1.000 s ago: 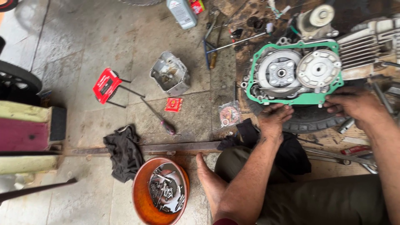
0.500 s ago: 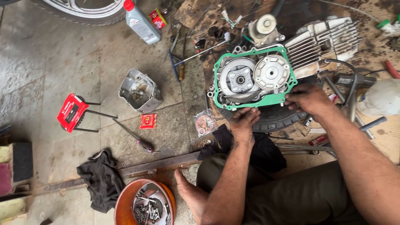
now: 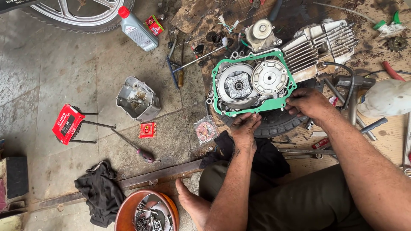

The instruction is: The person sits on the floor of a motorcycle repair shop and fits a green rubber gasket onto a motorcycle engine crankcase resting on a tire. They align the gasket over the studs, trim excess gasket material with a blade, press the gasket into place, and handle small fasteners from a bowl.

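Seating green gasket [image 3: 219, 68] on engine case [image 3: 252, 83].
Left hand [image 3: 245, 125] pinching edge at 6 o'clock, right hand [image 3: 307, 103] pinching 4 o'clock corner, keeping it aligned.

Both hands [image 3: 245, 125] on green gasket [image 3: 254, 109]

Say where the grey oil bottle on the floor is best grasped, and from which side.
Grip the oil bottle across its flat grey body, coming from above: it seems to lie on its side, red cap toward the wheel, with bare floor on its left.
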